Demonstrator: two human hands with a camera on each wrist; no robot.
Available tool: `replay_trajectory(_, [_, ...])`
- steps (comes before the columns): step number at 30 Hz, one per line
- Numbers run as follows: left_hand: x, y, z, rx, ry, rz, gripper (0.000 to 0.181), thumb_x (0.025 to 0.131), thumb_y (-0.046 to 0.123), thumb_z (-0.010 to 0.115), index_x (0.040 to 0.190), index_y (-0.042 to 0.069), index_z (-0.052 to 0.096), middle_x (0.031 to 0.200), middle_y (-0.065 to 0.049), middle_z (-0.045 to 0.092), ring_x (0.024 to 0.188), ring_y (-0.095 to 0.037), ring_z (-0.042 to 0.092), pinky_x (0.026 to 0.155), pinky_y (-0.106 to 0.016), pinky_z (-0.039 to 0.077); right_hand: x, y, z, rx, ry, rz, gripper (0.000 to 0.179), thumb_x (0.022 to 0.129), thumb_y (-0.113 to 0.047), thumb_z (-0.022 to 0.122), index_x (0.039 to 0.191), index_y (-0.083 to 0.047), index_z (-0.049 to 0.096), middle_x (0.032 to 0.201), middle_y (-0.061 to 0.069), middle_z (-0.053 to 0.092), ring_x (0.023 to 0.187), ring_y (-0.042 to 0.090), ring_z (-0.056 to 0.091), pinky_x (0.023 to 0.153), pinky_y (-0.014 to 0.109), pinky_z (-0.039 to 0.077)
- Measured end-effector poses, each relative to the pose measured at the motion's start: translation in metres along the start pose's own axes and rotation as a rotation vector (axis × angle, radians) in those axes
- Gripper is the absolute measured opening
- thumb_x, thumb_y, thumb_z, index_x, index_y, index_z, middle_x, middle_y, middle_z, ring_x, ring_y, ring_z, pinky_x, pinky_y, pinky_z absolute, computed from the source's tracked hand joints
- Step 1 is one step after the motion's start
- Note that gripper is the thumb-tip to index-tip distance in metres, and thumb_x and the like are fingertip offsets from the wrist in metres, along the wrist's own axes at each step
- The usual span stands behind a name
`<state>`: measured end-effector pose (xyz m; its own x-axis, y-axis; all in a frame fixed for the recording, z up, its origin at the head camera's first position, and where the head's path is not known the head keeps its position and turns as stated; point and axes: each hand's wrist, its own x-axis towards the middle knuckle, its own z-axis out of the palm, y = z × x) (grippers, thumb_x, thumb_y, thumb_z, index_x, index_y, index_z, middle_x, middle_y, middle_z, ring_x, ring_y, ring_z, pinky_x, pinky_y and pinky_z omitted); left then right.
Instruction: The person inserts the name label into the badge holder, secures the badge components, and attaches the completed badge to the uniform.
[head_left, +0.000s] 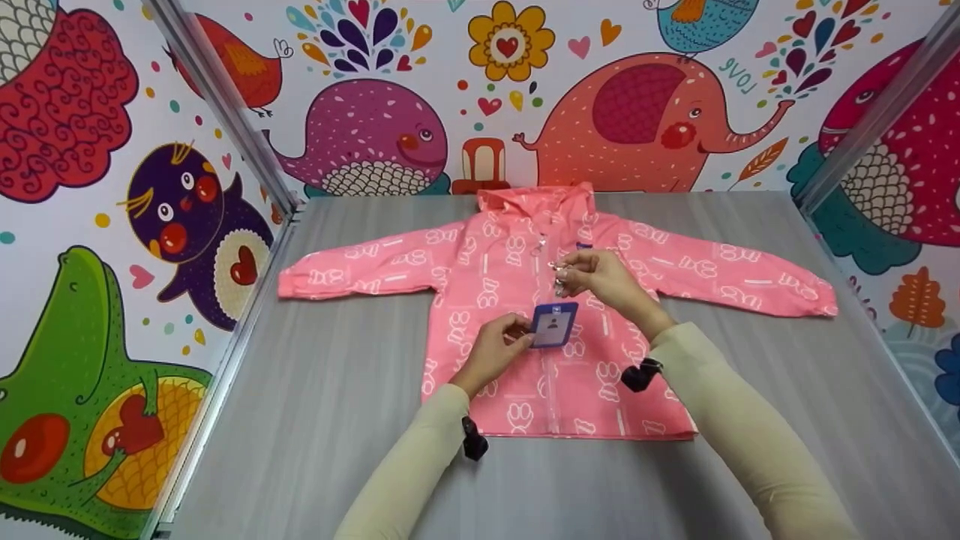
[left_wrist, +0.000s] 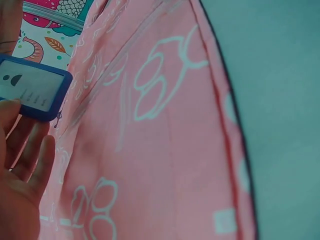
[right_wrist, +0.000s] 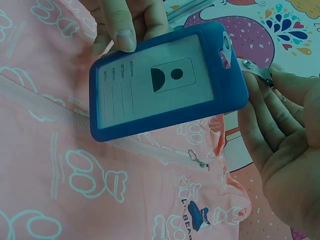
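A blue-framed ID badge (head_left: pixel 553 326) with a white card is held up over the front of a pink jacket (head_left: pixel 517 382). My left hand (head_left: pixel 491 349) pinches the badge by its lower left edge, thumb across the face in the left wrist view. At the slotted end, a clear strap with a metal snap and clip (right_wrist: pixel 255 67) joins the badge. My right hand (head_left: pixel 604 281) pinches that clip between thumb and fingers, above the badge. White rabbit outlines cover the jacket, which lies face up with both sleeves spread. Its zipper pull (right_wrist: pixel 197 159) shows near the top of the closed front.
Under the jacket is a grey wood-grain table (head_left: pixel 330 420). The hood (head_left: pixel 536 199) points at the back wall, which carries cartoon animals. Metal posts (head_left: pixel 225 97) stand at the back corners. A dark blue print (right_wrist: pixel 199 216) marks the jacket's chest.
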<state>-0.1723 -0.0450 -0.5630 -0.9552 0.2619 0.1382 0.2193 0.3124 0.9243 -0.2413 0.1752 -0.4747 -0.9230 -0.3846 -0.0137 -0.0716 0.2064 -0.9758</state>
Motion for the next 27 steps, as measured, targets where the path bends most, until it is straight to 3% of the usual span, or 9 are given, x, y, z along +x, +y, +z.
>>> replay_trajectory(9, [0.014, 0.016, -0.009, 0.002, 0.02, 0.021, 0.023, 0.088, 0.01, 0.072, 0.11, 0.006, 0.068, 0.107, -0.011, 0.072, 0.098, -0.024, 0.067, 0.081, -0.028, 0.056, 0.001, -0.006, 0.0, -0.003, 0.017, -0.004, 0.029, 0.095, -0.008, 0.064, 0.115, 0.012, 0.062, 0.078, -0.006, 0.075, 0.071, 0.009, 0.072, 0.071, 0.027, 0.06])
replay_trajectory(13, [0.025, 0.033, -0.015, 0.014, 0.02, 0.066, 0.028, 0.086, 0.013, 0.075, 0.112, 0.008, 0.068, 0.111, -0.009, 0.071, 0.103, -0.026, 0.067, 0.086, -0.035, 0.057, 0.001, -0.009, -0.001, -0.006, 0.03, -0.012, 0.027, 0.095, -0.007, 0.063, 0.115, 0.011, 0.062, 0.079, -0.007, 0.074, 0.072, 0.009, 0.073, 0.073, 0.028, 0.06])
replay_trajectory(17, [0.033, 0.045, -0.016, 0.058, 0.013, 0.116, 0.031, 0.084, 0.017, 0.078, 0.113, 0.011, 0.069, 0.113, -0.005, 0.072, 0.105, -0.019, 0.066, 0.089, -0.034, 0.057, 0.002, -0.009, -0.002, -0.007, 0.035, -0.022, 0.024, 0.095, -0.006, 0.062, 0.113, 0.01, 0.063, 0.081, -0.007, 0.074, 0.073, 0.01, 0.073, 0.072, 0.028, 0.06])
replay_trajectory(22, [0.036, 0.05, -0.011, 0.054, 0.026, 0.136, 0.032, 0.082, 0.019, 0.08, 0.111, 0.01, 0.071, 0.111, -0.005, 0.074, 0.104, -0.018, 0.068, 0.09, -0.028, 0.056, 0.002, -0.009, 0.0, -0.002, 0.041, -0.022, 0.022, 0.095, -0.007, 0.063, 0.11, 0.009, 0.064, 0.081, -0.005, 0.074, 0.074, 0.01, 0.073, 0.072, 0.027, 0.06])
replay_trajectory(27, [0.036, 0.051, -0.007, 0.01, 0.055, 0.111, 0.027, 0.082, 0.02, 0.079, 0.106, 0.011, 0.074, 0.106, -0.006, 0.076, 0.097, -0.018, 0.07, 0.088, -0.031, 0.058, -0.003, -0.016, 0.002, -0.003, 0.037, -0.018, 0.02, 0.095, -0.008, 0.064, 0.107, 0.007, 0.066, 0.082, -0.003, 0.074, 0.076, 0.01, 0.071, 0.072, 0.026, 0.058])
